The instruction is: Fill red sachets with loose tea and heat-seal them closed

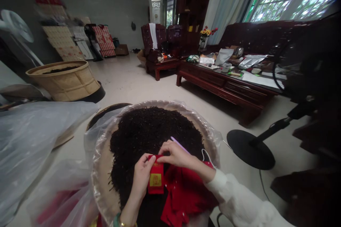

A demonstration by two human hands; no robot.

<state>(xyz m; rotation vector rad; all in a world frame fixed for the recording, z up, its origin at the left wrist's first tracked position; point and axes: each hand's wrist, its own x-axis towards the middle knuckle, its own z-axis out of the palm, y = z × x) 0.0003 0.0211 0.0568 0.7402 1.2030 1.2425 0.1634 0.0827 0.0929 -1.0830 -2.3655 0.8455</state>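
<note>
A round tray [102, 170] lined with clear plastic holds a big heap of dark loose tea leaves [149, 131]. My left hand [141, 177] is closed on a small red packet [156, 179] with a gold label, held upright over the heap. My right hand [176, 154] pinches the packet's top edge and also holds a thin purple stick [179, 144]. A pile of more red packets [186, 195] lies on the tray just under my right wrist.
A woven basket [65, 79] with dark leaves stands at the left. Clear plastic sheeting [29, 138] covers the near left. A floor fan's round base [250, 149] sits at the right. A long wooden coffee table [226, 85] with clutter stands behind.
</note>
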